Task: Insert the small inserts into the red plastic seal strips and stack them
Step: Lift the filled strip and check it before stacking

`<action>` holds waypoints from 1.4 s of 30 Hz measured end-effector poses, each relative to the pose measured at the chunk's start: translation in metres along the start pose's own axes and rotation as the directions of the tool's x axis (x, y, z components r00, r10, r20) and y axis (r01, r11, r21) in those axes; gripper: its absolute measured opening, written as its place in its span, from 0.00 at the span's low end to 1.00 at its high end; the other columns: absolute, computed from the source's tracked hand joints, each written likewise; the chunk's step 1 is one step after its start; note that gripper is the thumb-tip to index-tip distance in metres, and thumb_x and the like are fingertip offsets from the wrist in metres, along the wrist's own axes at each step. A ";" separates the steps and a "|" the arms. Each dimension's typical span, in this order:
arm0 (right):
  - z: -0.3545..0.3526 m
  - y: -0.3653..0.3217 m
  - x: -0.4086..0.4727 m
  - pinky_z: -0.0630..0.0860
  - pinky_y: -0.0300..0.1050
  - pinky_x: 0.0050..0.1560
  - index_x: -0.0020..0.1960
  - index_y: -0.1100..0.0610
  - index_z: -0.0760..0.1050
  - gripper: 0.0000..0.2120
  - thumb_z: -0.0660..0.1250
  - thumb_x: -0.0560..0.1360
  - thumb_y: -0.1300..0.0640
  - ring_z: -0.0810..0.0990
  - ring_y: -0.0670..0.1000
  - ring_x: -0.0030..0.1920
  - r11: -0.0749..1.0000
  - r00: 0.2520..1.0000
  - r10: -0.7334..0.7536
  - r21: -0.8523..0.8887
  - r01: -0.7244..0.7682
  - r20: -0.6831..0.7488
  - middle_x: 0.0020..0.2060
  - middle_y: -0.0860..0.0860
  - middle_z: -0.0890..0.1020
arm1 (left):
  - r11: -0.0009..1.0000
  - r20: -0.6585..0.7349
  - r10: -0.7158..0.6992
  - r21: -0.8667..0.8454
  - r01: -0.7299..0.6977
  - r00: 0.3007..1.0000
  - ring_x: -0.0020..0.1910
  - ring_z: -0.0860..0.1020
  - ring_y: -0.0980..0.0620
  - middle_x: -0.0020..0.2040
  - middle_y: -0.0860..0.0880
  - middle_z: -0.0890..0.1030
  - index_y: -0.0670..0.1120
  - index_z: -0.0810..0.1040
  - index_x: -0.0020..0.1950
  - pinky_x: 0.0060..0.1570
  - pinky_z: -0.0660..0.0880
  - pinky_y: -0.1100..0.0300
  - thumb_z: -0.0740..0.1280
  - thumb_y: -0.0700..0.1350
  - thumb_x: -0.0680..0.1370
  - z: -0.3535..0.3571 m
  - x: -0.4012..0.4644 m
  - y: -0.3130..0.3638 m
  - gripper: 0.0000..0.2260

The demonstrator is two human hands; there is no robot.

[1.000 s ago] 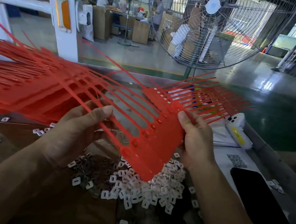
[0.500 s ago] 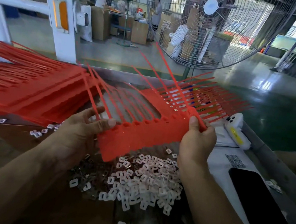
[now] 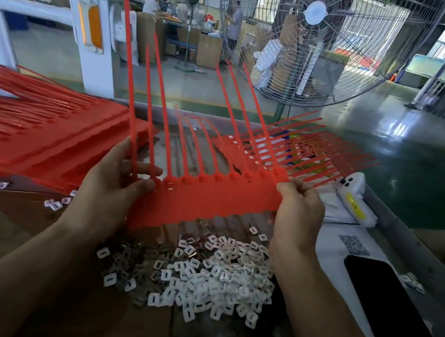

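Observation:
I hold a red sheet of joined seal strips point(image 3: 211, 203) upright above the table, its thin tails pointing up and away. My left hand point(image 3: 111, 187) pinches its left end with thumb and fingers. My right hand point(image 3: 298, 206) grips its right end. Below it lies a heap of small white inserts point(image 3: 212, 277). A tall stack of red strip sheets point(image 3: 35, 138) lies at the left. Another red stack point(image 3: 296, 155), with white inserts showing in its heads, lies behind at the right.
A white handheld device point(image 3: 353, 199) lies on a white bag at the right. A black phone point(image 3: 385, 300) and a QR-code sheet point(image 3: 352, 245) sit at the right front. Loose inserts point(image 3: 54, 204) scatter at the left. A big fan point(image 3: 312, 38) stands beyond the table.
The sheet swung from tilted and sideways to upright and level between my hands, its tails now pointing up. Both hands shifted their hold to its two ends.

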State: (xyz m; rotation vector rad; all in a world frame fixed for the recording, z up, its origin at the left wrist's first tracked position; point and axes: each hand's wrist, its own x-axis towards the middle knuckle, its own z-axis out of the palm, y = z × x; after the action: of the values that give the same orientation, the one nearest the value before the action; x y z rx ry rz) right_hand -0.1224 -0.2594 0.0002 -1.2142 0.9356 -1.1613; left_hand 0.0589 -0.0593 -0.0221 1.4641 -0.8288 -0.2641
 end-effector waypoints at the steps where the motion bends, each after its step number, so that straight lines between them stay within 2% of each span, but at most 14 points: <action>1: 0.000 0.000 -0.001 0.72 0.46 0.34 0.49 0.53 0.79 0.04 0.68 0.75 0.60 0.76 0.50 0.35 1.000 1.000 -0.007 0.008 0.007 -0.003 0.37 0.49 0.81 | 1.000 -0.010 0.003 -0.009 -0.003 1.000 0.55 0.84 0.45 0.55 0.48 0.85 0.63 0.72 0.72 0.52 0.82 0.42 0.68 0.33 0.79 0.000 0.000 0.001 0.30; 5: -0.001 0.002 0.000 0.73 0.39 0.29 0.48 0.52 0.78 0.04 0.68 0.75 0.61 0.75 0.41 0.29 0.998 0.998 -0.053 0.025 0.054 -0.036 0.29 0.41 0.79 | 0.999 -0.016 0.037 0.025 -0.036 0.999 0.55 0.84 0.50 0.56 0.49 0.85 0.59 0.69 0.75 0.44 0.84 0.56 0.68 0.34 0.80 0.001 -0.002 0.005 0.29; 7: 0.000 0.003 0.000 0.75 0.39 0.30 0.49 0.51 0.78 0.06 0.67 0.76 0.61 0.76 0.40 0.29 0.998 0.998 -0.053 0.017 0.053 -0.024 0.29 0.41 0.81 | 1.000 -0.035 0.019 0.019 -0.018 0.999 0.55 0.84 0.51 0.55 0.50 0.85 0.57 0.66 0.78 0.43 0.83 0.59 0.68 0.35 0.80 0.001 -0.003 0.007 0.31; 10: 0.003 0.005 -0.002 0.79 0.48 0.39 0.53 0.48 0.77 0.10 0.66 0.76 0.62 0.80 0.47 0.36 1.000 1.000 -0.018 -0.017 0.018 0.017 0.37 0.46 0.84 | 0.998 -0.126 -0.051 -0.028 0.048 0.991 0.55 0.84 0.54 0.54 0.53 0.85 0.57 0.63 0.80 0.48 0.83 0.50 0.69 0.36 0.79 0.002 -0.003 0.005 0.33; 13: 0.005 0.009 -0.002 0.77 0.47 0.40 0.53 0.46 0.77 0.11 0.66 0.77 0.61 0.80 0.48 0.37 0.989 0.997 -0.055 -0.132 0.061 0.049 0.42 0.47 0.84 | 0.995 -0.196 -0.096 -0.012 0.095 0.976 0.52 0.85 0.55 0.54 0.54 0.86 0.59 0.66 0.77 0.49 0.82 0.42 0.73 0.40 0.77 0.000 -0.001 0.002 0.32; 17: 0.004 0.011 -0.001 0.77 0.48 0.43 0.59 0.48 0.77 0.12 0.66 0.78 0.61 0.80 0.50 0.39 0.956 0.990 -0.012 -0.290 0.052 0.137 0.47 0.48 0.84 | 0.978 -0.157 -0.087 0.173 0.114 0.984 0.54 0.82 0.62 0.58 0.55 0.83 0.51 0.65 0.80 0.56 0.78 0.60 0.76 0.41 0.75 -0.005 0.005 -0.008 0.36; 19: 0.002 0.011 -0.001 0.80 0.50 0.46 0.60 0.49 0.77 0.13 0.66 0.79 0.61 0.82 0.48 0.42 0.950 0.989 -0.006 -0.307 0.052 0.149 0.48 0.46 0.83 | 0.970 -0.119 -0.067 0.224 0.092 0.991 0.55 0.80 0.67 0.60 0.58 0.81 0.51 0.66 0.79 0.56 0.75 0.63 0.75 0.39 0.76 -0.006 0.005 -0.009 0.34; 22: 0.002 0.007 -0.002 0.81 0.49 0.46 0.59 0.47 0.77 0.13 0.66 0.79 0.63 0.83 0.47 0.45 0.969 0.991 -0.027 -0.241 0.059 0.134 0.50 0.46 0.84 | 0.973 -0.108 0.001 0.228 0.024 0.994 0.56 0.80 0.66 0.59 0.59 0.82 0.58 0.70 0.74 0.56 0.76 0.62 0.74 0.38 0.76 -0.005 0.003 -0.010 0.30; 25: 0.004 0.003 -0.005 0.82 0.51 0.51 0.57 0.48 0.79 0.15 0.65 0.79 0.66 0.84 0.48 0.47 0.988 0.993 -0.093 -0.114 0.101 0.076 0.48 0.48 0.85 | 0.992 -0.156 0.030 0.129 -0.010 0.987 0.55 0.82 0.59 0.60 0.58 0.83 0.61 0.74 0.69 0.54 0.81 0.52 0.73 0.37 0.77 -0.002 0.002 -0.005 0.27; 26: 0.005 0.002 -0.006 0.83 0.52 0.54 0.56 0.49 0.79 0.15 0.65 0.78 0.67 0.84 0.49 0.48 0.990 0.991 -0.117 -0.075 0.121 0.061 0.48 0.48 0.85 | 0.994 -0.169 0.046 0.107 -0.028 0.985 0.55 0.82 0.58 0.60 0.59 0.82 0.63 0.75 0.68 0.50 0.82 0.54 0.73 0.37 0.77 -0.002 0.001 -0.003 0.26; 29: 0.006 0.002 -0.008 0.82 0.53 0.55 0.55 0.49 0.79 0.17 0.64 0.78 0.69 0.84 0.50 0.49 0.985 0.985 -0.172 0.029 0.172 0.027 0.47 0.49 0.85 | 0.986 -0.203 0.137 0.123 -0.114 0.970 0.52 0.82 0.60 0.59 0.59 0.83 0.61 0.75 0.70 0.41 0.79 0.68 0.72 0.38 0.78 0.000 -0.002 0.005 0.26; 35: 0.007 0.003 -0.008 0.80 0.42 0.46 0.54 0.47 0.78 0.18 0.63 0.79 0.70 0.84 0.42 0.44 0.973 0.977 -0.213 0.086 0.212 0.003 0.41 0.41 0.86 | 0.977 -0.238 0.173 0.165 -0.136 0.956 0.50 0.82 0.58 0.57 0.56 0.83 0.56 0.74 0.72 0.40 0.77 0.70 0.70 0.36 0.79 0.001 -0.002 0.010 0.24; 39: 0.007 0.004 -0.008 0.83 0.58 0.54 0.55 0.45 0.78 0.15 0.65 0.80 0.65 0.84 0.48 0.47 0.986 0.986 -0.163 -0.028 0.163 0.020 0.45 0.43 0.84 | 0.970 -0.253 0.148 0.225 -0.090 0.956 0.45 0.81 0.63 0.48 0.61 0.84 0.56 0.74 0.73 0.39 0.76 0.72 0.71 0.38 0.79 0.001 -0.001 0.009 0.24; 42: 0.007 0.007 -0.006 0.82 0.64 0.55 0.58 0.46 0.77 0.14 0.65 0.79 0.64 0.85 0.52 0.50 0.987 0.996 -0.086 -0.132 0.090 0.036 0.46 0.44 0.84 | 0.962 -0.232 0.109 0.270 -0.044 0.967 0.48 0.81 0.65 0.48 0.62 0.83 0.56 0.73 0.74 0.42 0.77 0.73 0.71 0.40 0.79 0.001 0.001 0.005 0.25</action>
State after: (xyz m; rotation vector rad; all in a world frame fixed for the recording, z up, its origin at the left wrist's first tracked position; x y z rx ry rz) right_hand -0.1157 -0.2526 -0.0056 -1.3890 0.9579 -1.1612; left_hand 0.0574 -0.0594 -0.0174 1.6683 -0.7368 0.0906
